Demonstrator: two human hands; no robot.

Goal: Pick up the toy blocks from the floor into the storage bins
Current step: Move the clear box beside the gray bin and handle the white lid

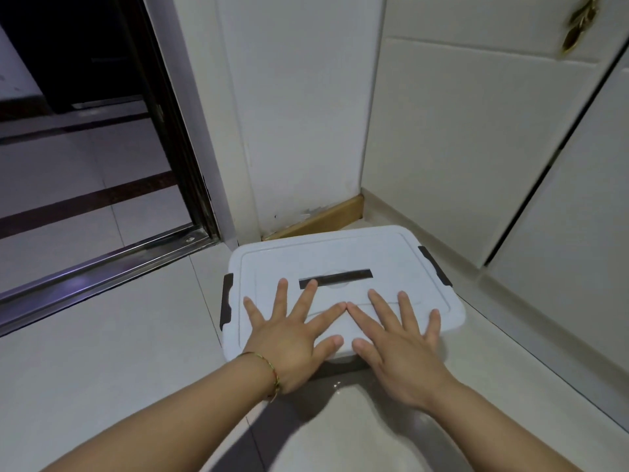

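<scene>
A white storage bin with its lid on stands on the tiled floor in a corner. Black latches sit on its left and right ends, and a dark strip crosses the lid. My left hand lies flat on the near left part of the lid, fingers spread and straight. My right hand lies flat on the near right part, fingers spread as well. The two index fingertips touch in the middle. No toy blocks are in view.
A white wall with a wooden baseboard stands just behind the bin. White cabinet doors run along the right. A metal door sill and a dark doorway lie to the left. Pale floor tiles surround the bin.
</scene>
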